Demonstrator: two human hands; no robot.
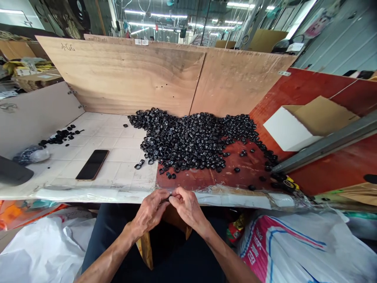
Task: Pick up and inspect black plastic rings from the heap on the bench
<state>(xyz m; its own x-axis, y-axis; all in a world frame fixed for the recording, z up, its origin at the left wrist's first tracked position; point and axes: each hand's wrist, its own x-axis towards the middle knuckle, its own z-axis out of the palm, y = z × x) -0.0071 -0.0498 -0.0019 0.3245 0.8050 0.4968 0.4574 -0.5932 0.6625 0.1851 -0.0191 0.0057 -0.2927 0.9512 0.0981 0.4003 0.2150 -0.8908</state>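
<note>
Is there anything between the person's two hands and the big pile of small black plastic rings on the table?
Only a low barrier: the left hand and right hand sit at the near side of the white plastic-wrapped table edge. Beyond it, nothing visible blocks the heap of black plastic rings on the red-brown wooden board.

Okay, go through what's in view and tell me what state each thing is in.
Left hand, pinching a small black piece.
Right hand, pinching the same piece.
Black rings, loose in a spread heap.
Phone, lying flat, screen dark.
White box, brown flap open.
Plywood boards, standing behind the heap.
</note>
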